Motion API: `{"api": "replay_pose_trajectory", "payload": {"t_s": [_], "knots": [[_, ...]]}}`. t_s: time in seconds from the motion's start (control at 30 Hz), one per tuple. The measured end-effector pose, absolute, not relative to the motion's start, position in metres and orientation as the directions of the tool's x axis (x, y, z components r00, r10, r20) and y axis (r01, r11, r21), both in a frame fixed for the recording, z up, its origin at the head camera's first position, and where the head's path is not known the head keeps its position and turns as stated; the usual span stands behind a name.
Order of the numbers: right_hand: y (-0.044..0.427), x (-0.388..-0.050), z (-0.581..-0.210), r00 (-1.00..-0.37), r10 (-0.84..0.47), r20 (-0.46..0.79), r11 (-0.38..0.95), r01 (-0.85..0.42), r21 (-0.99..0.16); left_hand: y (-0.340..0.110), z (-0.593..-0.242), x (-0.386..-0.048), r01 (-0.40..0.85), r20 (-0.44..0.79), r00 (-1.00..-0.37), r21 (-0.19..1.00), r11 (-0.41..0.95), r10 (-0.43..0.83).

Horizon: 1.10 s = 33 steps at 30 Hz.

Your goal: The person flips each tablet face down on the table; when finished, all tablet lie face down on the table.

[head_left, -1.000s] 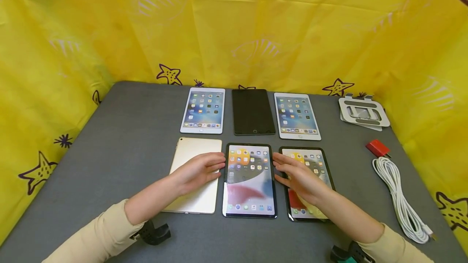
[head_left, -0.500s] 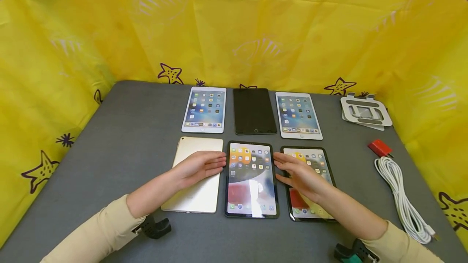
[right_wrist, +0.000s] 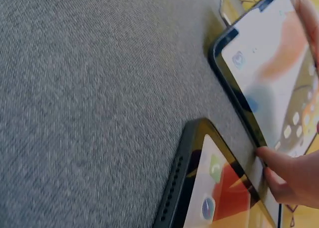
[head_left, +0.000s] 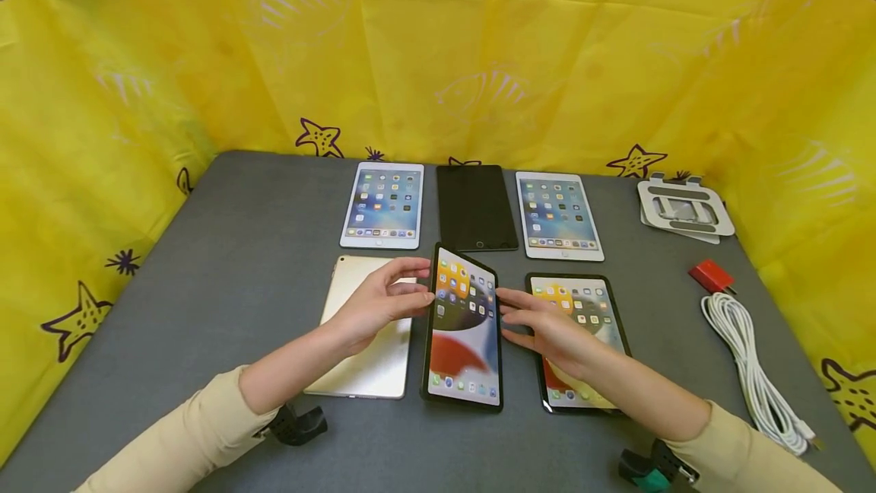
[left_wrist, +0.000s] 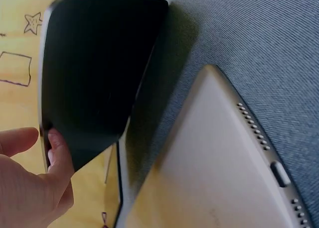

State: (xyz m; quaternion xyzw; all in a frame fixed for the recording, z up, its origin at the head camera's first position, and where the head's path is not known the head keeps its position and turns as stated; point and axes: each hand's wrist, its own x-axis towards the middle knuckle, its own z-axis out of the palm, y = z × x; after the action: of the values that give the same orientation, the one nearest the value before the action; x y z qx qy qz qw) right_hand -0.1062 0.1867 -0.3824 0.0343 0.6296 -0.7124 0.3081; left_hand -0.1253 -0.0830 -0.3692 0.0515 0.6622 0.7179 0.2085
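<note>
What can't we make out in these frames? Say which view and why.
- Gold tablet: screen hidden in head and left wrist views; it lies face down.
- Right front tablet: screen partly covered by the right hand, head view.
- Tilted tablet: icons blurred, part cut off by the right edge, right wrist view.
- Left white tablet: app names too small, head view.
</note>
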Motion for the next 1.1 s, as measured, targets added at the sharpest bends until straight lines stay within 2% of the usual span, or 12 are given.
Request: {"api": "replay_pose_trajectory", "payload": {"t_s": [0.33,1.1], "knots": [[0.170,-0.103,-0.382,-0.806,-0.387,-0.448,-0.031,0.496,-0.867,-0.076,-0.356,-0.123,-0.129,-0.124,-0.932,0.992,0.010,0.341],[0.139,-0.109,-0.387,-0.783,-0.468,-0.410,-0.110,0.512,-0.852,-0.066,-0.342,-0.122,-0.077,-0.084,-0.930,0.996,0.033,0.358]]}}
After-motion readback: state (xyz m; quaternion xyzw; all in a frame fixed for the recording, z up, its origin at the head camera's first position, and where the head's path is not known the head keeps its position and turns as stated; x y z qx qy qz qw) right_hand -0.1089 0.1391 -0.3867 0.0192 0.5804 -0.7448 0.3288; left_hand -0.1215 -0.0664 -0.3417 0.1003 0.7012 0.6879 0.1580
